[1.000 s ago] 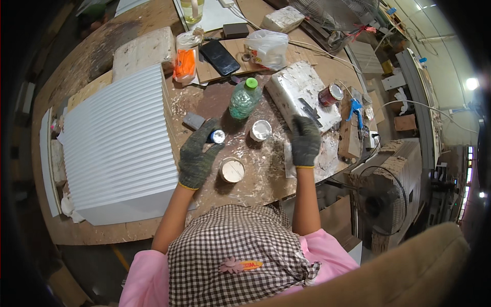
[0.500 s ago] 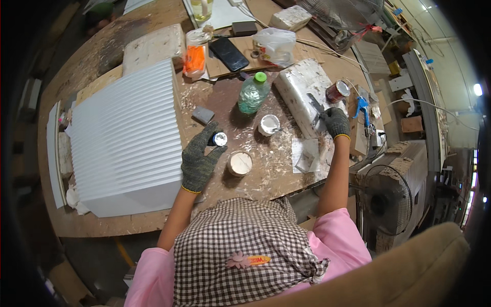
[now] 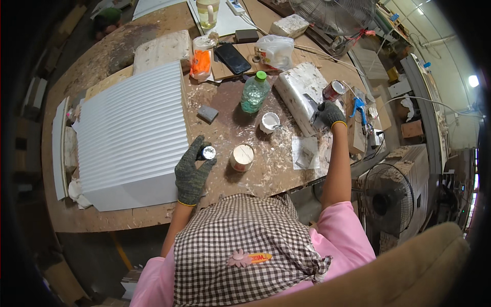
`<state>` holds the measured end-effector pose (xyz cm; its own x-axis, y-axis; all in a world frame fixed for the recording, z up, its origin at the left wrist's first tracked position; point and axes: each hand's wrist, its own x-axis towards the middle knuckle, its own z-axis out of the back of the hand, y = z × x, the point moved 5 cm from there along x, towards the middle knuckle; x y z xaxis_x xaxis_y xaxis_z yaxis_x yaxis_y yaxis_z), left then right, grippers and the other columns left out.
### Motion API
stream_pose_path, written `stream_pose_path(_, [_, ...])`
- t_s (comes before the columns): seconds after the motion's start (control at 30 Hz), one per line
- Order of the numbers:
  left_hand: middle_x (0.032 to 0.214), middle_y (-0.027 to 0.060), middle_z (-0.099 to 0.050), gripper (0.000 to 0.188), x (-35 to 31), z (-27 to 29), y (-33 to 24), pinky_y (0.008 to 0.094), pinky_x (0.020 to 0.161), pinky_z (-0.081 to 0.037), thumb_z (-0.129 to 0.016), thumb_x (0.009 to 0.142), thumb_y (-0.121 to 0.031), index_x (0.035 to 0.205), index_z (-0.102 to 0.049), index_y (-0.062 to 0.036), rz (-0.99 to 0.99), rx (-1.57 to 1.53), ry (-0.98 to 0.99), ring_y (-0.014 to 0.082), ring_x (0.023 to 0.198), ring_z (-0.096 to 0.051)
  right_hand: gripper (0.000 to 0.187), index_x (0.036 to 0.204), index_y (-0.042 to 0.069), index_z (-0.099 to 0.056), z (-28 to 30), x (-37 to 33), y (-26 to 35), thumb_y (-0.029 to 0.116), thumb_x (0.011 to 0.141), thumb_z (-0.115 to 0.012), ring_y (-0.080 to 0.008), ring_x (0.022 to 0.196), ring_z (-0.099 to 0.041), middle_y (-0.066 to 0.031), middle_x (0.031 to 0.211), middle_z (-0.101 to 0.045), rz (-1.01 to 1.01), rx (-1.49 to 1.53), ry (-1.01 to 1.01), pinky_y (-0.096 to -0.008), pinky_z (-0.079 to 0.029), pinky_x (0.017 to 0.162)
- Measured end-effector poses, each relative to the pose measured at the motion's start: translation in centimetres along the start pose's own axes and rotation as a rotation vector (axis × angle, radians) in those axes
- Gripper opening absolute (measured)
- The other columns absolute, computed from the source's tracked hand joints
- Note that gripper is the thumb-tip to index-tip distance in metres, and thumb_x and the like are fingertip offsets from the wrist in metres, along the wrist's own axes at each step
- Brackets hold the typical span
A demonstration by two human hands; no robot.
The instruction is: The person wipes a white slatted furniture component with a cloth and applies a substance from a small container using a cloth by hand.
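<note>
My left hand (image 3: 192, 176), in a dark grey knitted glove, is closed round a small dark bottle with a white top (image 3: 208, 152), just right of the white ribbed panel (image 3: 133, 135). My right hand (image 3: 331, 114), gloved alike, grips a putty knife (image 3: 310, 101); its grey blade lies over the white paint-smeared block (image 3: 303, 84). Beside that hand is a dark red tin (image 3: 334, 90). Between my hands stand a tub of cream-coloured paste (image 3: 242, 155), a smaller white cup (image 3: 269, 123) with something sticking out, and a green-capped bottle (image 3: 255, 94).
A grey sanding block (image 3: 207, 113) and a sheet of paper (image 3: 306, 152) lie on the stained table. Farther back are a phone (image 3: 232, 58), an orange packet (image 3: 201, 64) and a plastic bag (image 3: 275, 52). A blue air gun (image 3: 359, 108) sits at right, above a standing fan (image 3: 386, 199).
My left hand has drawn back toward me and left with the small bottle. The putty knife has shifted slightly over the block in my right hand. The whole view has turned a little.
</note>
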<state>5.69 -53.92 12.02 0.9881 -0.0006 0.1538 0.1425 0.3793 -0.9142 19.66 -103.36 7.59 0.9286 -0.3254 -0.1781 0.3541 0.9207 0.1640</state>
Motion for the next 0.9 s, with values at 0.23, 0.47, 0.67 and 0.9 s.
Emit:
stream_pose_path(0.23, [0.114,0.01,-0.072,0.069,-2.1,0.9,0.5,0.03,0.087,-0.057,-0.082,0.075,-0.001,0.138,-0.056,-0.0044,0.035,-0.005,-0.096,0.0157,0.098,-0.07,0.026,0.109,0.002,-0.063,1.2,-4.8,2.3,0.021,0.091,-0.062,-0.0351,0.095,-0.067,-0.0228,0.102,-0.068,0.214,0.223,-0.173,-0.0434,-0.051,0.082])
stream_pose_path(0.47, [0.117,0.009,-0.071,0.069,-3.1,1.9,2.6,0.0299,0.088,-0.058,-0.082,0.075,0.001,0.138,-0.055,-0.0047,0.073,-0.089,-0.17,0.0153,0.101,-0.069,0.059,0.139,0.009,-0.051,-4.0,-20.4,14.4,0.034,0.09,-0.072,-0.0188,0.085,-0.065,-0.0066,0.094,-0.069,0.413,1.115,0.212,-0.0328,-0.052,0.078])
stream_pose_path(0.67, [0.121,0.0124,-0.069,0.07,-2.5,1.9,2.0,0.0322,0.092,-0.057,-0.08,0.076,0.005,0.14,-0.053,-0.0024,0.156,-0.056,-0.096,0.0176,0.106,-0.067,0.08,0.14,0.017,-0.053,-3.5,-22.2,20.0,0.05,0.073,-0.081,-0.0272,0.102,-0.071,-0.011,0.115,-0.073,0.446,0.343,0.208,-0.0406,-0.056,0.086])
stream_pose_path(0.9, [0.119,0.0108,-0.07,0.068,-3.9,4.1,1.7,0.0309,0.092,-0.057,-0.079,0.076,0.005,0.139,-0.055,-0.0042,0.15,0.045,-0.134,0.0175,0.104,-0.068,0.066,0.132,0.001,-0.056,2.6,-19.3,14.9,0.017,0.076,-0.087,-0.018,0.098,-0.069,-0.012,0.113,-0.071,0.366,1.173,-0.27,-0.0308,-0.059,0.086])
